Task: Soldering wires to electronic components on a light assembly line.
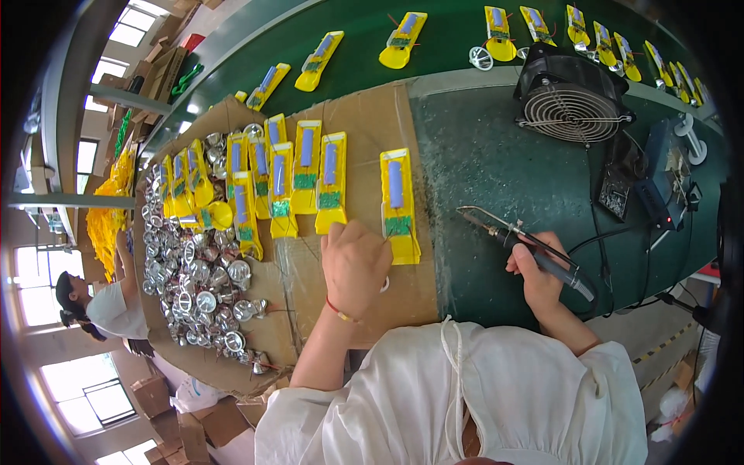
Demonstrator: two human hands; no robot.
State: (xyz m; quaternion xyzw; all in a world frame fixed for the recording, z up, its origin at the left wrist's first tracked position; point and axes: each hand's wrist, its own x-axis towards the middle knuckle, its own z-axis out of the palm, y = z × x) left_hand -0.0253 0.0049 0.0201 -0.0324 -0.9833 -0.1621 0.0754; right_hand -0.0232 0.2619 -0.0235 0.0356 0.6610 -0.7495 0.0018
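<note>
My right hand (536, 271) is wrapped round a soldering iron (547, 267) with a thin metal tube along it; its tip points left over the green mat. My left hand (355, 262) is closed, fingers pinched beside the lower end of a yellow plastic housing (405, 249). That housing lies on the cardboard with a blue cylindrical battery (396, 184) and a green circuit board (398, 225) in it. What my left fingers pinch is hidden; a small pale round edge shows beside the hand. More such yellow housings (332, 186) lie just left of it.
A pile of silvery reflector cups (203, 275) covers the cardboard's left side. A conveyor belt (360, 46) with several yellow housings runs along the back. A black fan (572, 101) and a blue soldering station (659, 178) stand right. Another person (116, 310) works far left.
</note>
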